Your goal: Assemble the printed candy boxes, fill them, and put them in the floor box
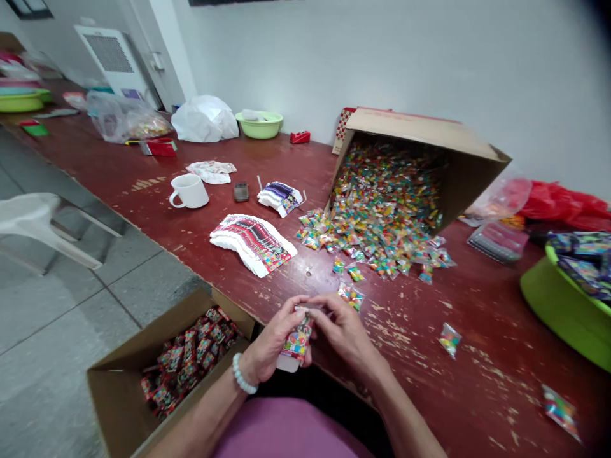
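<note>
My left hand [273, 340] is closed around a small printed candy box [296, 342], with a white flap sticking out at its lower end. At the upper end of this box, my right hand [344, 332] has its fingers bent and pinched together; what lies between them is hidden. Just beyond my hands, a few clear candy packets [351, 296] lie on the table. A fanned stack of flat red cartons [255, 243] rests farther up. To the lower left, a cardboard box [112, 397] holds many filled red candy boxes [193, 356].
A tipped carton [472, 191] spills many candy packets onto the red table [391, 331]. A white mug [189, 192] and flat purple cartons [280, 197] stand behind the red stack. At right is a green basin [563, 312]; a white plastic stool [42, 219] is at left.
</note>
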Available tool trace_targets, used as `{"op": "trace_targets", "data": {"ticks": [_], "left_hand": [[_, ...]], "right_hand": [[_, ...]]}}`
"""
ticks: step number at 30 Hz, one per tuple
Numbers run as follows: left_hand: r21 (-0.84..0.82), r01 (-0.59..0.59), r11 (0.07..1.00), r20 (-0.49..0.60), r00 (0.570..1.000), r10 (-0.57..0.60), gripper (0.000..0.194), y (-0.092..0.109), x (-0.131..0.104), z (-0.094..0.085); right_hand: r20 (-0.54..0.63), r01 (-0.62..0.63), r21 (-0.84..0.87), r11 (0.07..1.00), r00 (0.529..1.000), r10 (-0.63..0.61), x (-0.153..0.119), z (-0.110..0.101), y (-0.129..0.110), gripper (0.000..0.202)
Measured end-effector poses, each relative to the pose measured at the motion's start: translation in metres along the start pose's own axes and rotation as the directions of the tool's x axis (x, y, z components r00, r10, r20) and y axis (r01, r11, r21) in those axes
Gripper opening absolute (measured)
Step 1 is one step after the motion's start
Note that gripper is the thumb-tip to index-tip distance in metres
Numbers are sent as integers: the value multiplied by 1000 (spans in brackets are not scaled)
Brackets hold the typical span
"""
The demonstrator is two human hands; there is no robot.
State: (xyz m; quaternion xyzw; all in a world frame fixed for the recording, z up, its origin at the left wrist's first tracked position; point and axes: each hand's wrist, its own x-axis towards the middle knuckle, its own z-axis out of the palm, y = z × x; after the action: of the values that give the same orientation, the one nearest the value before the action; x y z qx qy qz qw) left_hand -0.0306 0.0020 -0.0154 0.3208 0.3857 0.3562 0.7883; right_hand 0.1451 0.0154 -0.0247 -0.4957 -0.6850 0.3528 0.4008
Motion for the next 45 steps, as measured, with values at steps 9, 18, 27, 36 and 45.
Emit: {"op": "trace_targets", "data": {"ticks": [9,18,27,36,45], "left_hand": [[125,-126,984,-115,983,141,44,11,6,-16],[236,-159,959,-239,947,216,55,29,1,-24],[152,-119,981,-190,971,147,39,26,-5,-38],[-40,-15,999,-98,995,11,57,30,-17,-40],[-154,130,980,-13,991,-133,42,27,-6,-27]], "right_hand": [[-233,-315,-283,906,939,254,11,-73,66,30],[-258,-460,129,878,840,478,5,-67,60,32],[-199,-421,608,673,740,643,-18,-46,36,52],[-291,-312,696,647,702,651,-37,-46,27,55],[-459,-413,384,826,690,559,-61,-66,42,38]]}}
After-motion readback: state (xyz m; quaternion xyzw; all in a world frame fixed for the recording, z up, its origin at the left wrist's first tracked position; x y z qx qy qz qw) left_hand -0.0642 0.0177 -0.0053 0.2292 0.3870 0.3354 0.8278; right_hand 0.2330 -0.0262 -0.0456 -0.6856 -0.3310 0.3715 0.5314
